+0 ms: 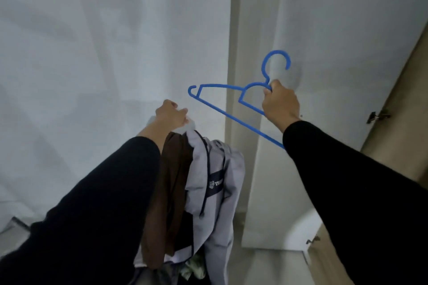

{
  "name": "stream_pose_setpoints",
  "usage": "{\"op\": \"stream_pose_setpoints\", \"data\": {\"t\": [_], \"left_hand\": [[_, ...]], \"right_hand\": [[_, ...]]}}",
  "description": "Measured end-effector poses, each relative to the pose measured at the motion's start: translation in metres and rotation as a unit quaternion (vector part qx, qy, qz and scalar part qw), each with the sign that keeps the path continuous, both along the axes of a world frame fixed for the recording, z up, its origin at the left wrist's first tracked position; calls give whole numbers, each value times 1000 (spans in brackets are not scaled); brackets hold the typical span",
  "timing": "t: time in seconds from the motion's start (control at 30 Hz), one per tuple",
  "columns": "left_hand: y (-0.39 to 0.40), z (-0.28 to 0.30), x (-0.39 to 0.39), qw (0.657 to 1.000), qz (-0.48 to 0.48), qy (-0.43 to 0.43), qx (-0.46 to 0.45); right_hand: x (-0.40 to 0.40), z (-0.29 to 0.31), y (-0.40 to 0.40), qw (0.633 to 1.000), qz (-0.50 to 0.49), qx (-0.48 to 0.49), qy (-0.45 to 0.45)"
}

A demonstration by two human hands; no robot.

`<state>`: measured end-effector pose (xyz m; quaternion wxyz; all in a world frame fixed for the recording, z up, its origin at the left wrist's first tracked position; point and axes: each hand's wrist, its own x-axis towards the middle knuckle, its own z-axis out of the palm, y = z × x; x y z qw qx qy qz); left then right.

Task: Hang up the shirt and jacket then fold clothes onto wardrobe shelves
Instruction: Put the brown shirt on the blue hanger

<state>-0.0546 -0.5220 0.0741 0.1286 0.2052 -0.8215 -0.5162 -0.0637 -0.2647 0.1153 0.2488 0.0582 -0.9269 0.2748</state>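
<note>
A broad white wardrobe panel (104,41) fills the view, with a beige wooden door (393,104) at the right edge. In front of the panel, a pale lilac jacket with dark trim (215,180) hangs beside a brown garment (171,180), both gathered in the left hand (172,114), its fingers clenched on the fabric. The right hand (281,103), raised, grips a blue plastic hanger (222,113) just below its hook, tilted.
</note>
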Motion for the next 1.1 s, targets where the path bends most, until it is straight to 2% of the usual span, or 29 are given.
{"op": "stream_pose_setpoints", "data": {"t": [0.2,0.3,0.5,0.63,0.7,0.8,0.97,1.1], "left_hand": [[-8,-44,-16,976,-28,-131,-175],[-1,-64,-39,960,-37,-171,-219],[15,-101,-97,941,-61,-220,-248],[16,-119,-121,931,-64,-223,-283],[15,-123,-130,940,-29,-206,-271],[18,-126,-137,946,22,-223,-233],[12,-125,-148,949,42,-232,-210],[19,-120,-149,962,21,-237,-131]], "right_hand": [[-35,-34,-36,999,27,17,-30],[-64,-48,-48,998,41,15,-45],[-126,-76,-62,994,71,21,-78],[-156,-87,-71,991,93,31,-90],[-168,-93,-75,990,98,36,-97],[-179,-103,-80,988,106,40,-106],[-189,-107,-82,986,114,40,-112],[-190,-102,-80,987,109,46,-107]]}}
